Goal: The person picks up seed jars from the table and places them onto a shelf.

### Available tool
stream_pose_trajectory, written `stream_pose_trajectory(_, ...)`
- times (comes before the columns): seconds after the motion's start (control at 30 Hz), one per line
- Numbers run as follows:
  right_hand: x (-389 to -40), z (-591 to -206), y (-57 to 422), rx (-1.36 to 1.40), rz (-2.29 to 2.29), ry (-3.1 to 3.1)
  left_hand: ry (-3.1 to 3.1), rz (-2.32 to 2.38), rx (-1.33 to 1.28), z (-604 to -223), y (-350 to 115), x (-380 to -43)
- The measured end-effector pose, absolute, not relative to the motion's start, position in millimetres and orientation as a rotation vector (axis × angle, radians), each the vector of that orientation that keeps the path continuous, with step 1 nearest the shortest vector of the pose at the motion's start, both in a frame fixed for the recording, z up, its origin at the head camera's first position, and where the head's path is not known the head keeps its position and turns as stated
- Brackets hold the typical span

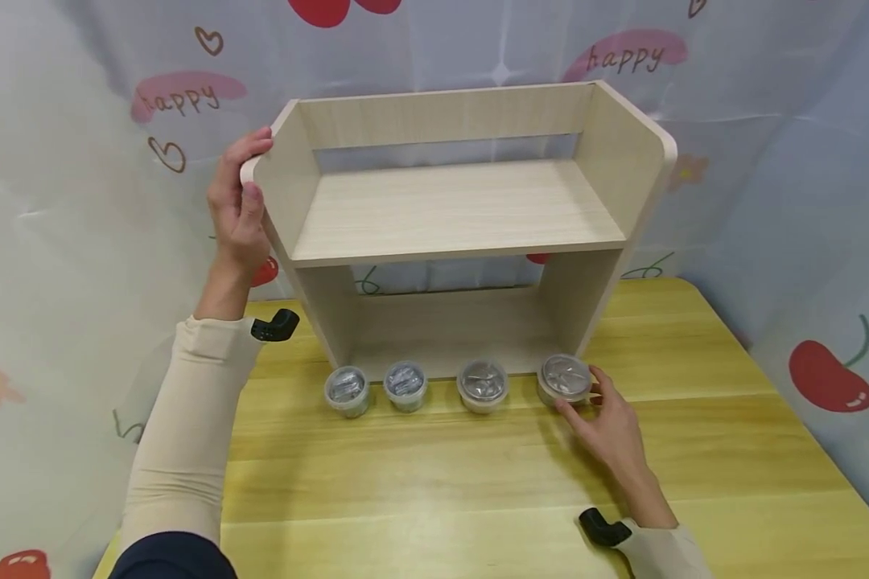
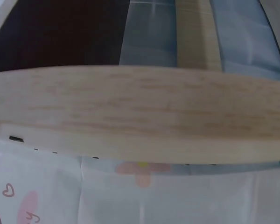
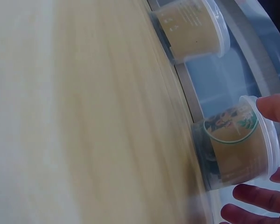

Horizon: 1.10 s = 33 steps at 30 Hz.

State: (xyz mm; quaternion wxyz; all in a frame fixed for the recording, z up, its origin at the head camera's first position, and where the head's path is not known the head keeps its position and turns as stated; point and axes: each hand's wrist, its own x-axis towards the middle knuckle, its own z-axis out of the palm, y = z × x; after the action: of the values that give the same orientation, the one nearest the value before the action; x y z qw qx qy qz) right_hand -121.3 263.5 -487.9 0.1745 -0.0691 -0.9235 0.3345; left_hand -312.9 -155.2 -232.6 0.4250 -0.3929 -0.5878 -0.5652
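Observation:
A pale wooden two-tier shelf [image 1: 463, 209] stands on the yellow wood-grain table. My left hand [image 1: 237, 205] grips the upper front edge of its left side panel, thumb on the near side and fingers behind. That panel [image 2: 140, 112] spans the left wrist view. Along the shelf's front base stand several round lidded plastic tubs. My right hand [image 1: 611, 430] holds the rightmost tub [image 1: 565, 378] between thumb and fingers. In the right wrist view, the thumb lies at the lid of this tub [image 3: 240, 158], which has a brown printed label.
To the left of the held tub are a similar tub [image 1: 483, 386] and two slimmer ones, a tub [image 1: 405, 386] and another tub [image 1: 347, 391]. A cherry-patterned cloth [image 1: 434, 48] hangs behind the shelf. The table [image 1: 405, 498] extends toward me.

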Motion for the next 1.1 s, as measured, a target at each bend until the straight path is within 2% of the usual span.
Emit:
stream_pose_trajectory(0.5,-129,-488,264,-0.198,1.014,-2.626,-1.463,-1.513,-0.993,-240,-160,-332)
stream_pose_trajectory(1.1,-138,-498,264,-0.14,1.038,-2.572,-1.424,-1.688,-1.022,-248,-152,-330)
